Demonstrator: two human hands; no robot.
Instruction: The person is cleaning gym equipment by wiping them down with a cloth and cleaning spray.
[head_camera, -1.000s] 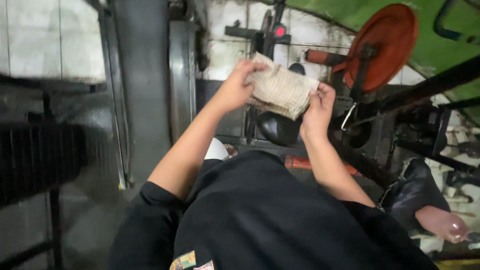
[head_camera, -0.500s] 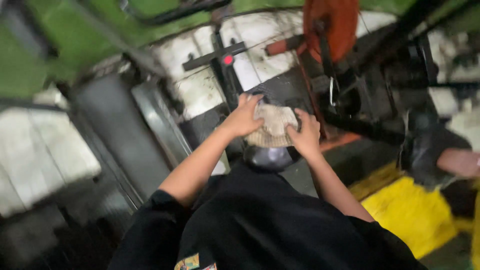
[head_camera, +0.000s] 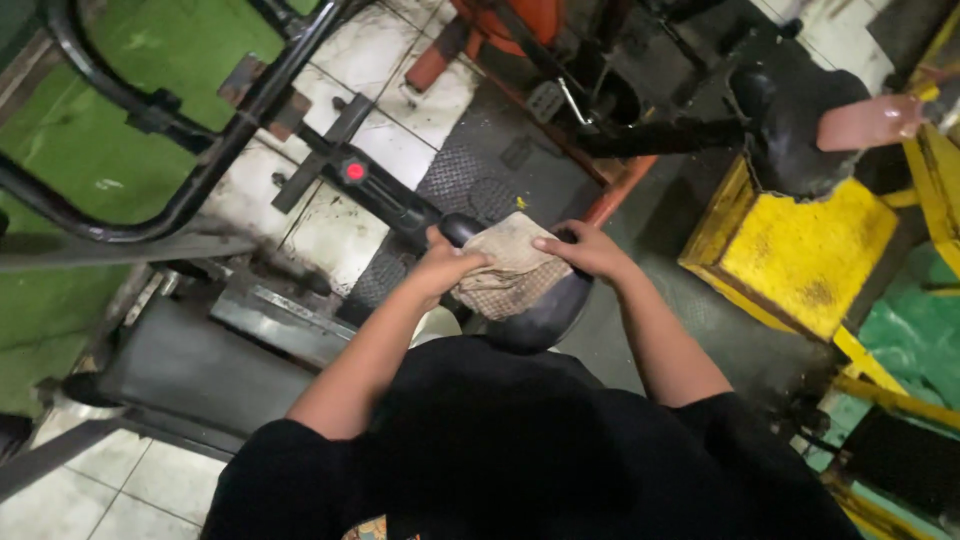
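Note:
A beige checked cloth (head_camera: 505, 275) lies on a black rounded seat-like pad (head_camera: 545, 315) just in front of my body. My left hand (head_camera: 445, 268) grips the cloth's left edge and presses it onto the pad. My right hand (head_camera: 585, 250) lies flat on the cloth's right side with its fingers spread over it. Both forearms reach forward from my black shirt.
A black post with a red knob (head_camera: 353, 171) runs to the upper left over a white tiled floor. A yellow metal block (head_camera: 800, 250) stands at the right, an orange machine part (head_camera: 510, 20) at the top, a curved black tube frame (head_camera: 150, 215) over green matting at the left.
Both hands brought the cloth down from chest height onto the black pad. The head view swung, so the orange disc moved to the top edge and the yellow block came into view.

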